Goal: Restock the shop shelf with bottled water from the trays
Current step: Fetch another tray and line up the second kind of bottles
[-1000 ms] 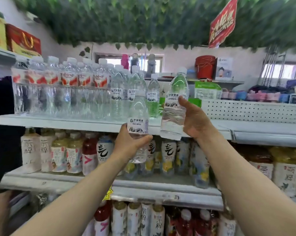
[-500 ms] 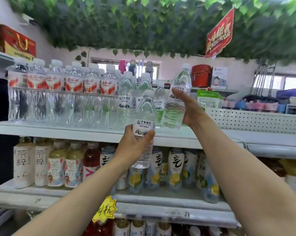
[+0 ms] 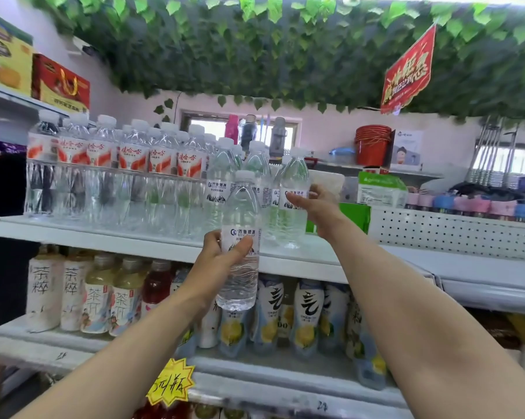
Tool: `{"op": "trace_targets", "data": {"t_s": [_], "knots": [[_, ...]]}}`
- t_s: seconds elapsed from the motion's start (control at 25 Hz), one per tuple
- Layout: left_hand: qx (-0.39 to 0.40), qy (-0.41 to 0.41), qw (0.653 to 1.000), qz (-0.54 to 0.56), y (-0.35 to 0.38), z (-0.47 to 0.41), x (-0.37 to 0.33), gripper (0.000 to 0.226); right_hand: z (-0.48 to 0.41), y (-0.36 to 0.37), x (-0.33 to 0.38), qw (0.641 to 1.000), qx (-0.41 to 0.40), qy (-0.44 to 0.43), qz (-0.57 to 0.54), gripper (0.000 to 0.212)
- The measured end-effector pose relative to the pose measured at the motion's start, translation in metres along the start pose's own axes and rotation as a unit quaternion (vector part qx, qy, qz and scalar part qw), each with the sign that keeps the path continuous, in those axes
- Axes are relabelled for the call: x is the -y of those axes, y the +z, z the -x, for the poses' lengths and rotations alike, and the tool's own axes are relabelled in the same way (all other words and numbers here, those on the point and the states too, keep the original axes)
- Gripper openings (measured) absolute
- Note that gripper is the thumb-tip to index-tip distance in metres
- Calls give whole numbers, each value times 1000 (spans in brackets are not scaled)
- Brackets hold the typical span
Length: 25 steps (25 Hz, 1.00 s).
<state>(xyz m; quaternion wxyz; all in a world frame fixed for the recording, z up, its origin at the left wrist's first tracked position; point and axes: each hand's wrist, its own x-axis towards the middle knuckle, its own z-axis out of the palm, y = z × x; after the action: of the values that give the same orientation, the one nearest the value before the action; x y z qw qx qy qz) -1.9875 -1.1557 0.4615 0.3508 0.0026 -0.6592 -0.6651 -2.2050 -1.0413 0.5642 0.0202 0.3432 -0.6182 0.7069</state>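
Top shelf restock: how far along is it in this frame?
Done: the top shelf already holds rows of water bottles. In hand: the right hand stands one bottle at the row's right end; the left hand holds the next bottle below. Left: shelving that one. The trays are out of view.

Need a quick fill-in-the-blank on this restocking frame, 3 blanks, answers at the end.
1. The left hand holds a water bottle in front of the top shelf, and the bottle's cap is ____ in colour.
2. The right hand grips a second bottle whose base rests on the ____ shelf.
3. The sign hanging from the leafy ceiling is ____.

Answers: white; top; red
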Motion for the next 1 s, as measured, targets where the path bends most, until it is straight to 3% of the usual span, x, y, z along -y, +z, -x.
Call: {"op": "trace_targets", "data": {"t_s": [0.12, 0.2, 0.6, 0.72, 0.88, 1.0], "knots": [[-8, 14, 1000, -8, 2, -1, -1, 101, -10, 0, -11, 1000, -10, 16, 6, 87], [-14, 15, 1000, -9, 3, -1, 1, 109, -10, 3, -13, 1000, -4, 23, 8, 85], [-15, 19, 1000, -4, 9, -3, 3, 102, -11, 34, -17, 991, -121, 3, 61, 71], [-12, 25, 1000, -4, 12, -3, 2, 104, -7, 32, -17, 992, -116, 0, 58, 72], [2, 11, 1000, -17, 17, -3, -1, 78, -1, 22, -11, 996, -76, 26, 33, 77], [6, 11, 1000, -22, 23, -6, -4, 88, 15, 16, 4, 997, -79, 18, -1, 72]]}}
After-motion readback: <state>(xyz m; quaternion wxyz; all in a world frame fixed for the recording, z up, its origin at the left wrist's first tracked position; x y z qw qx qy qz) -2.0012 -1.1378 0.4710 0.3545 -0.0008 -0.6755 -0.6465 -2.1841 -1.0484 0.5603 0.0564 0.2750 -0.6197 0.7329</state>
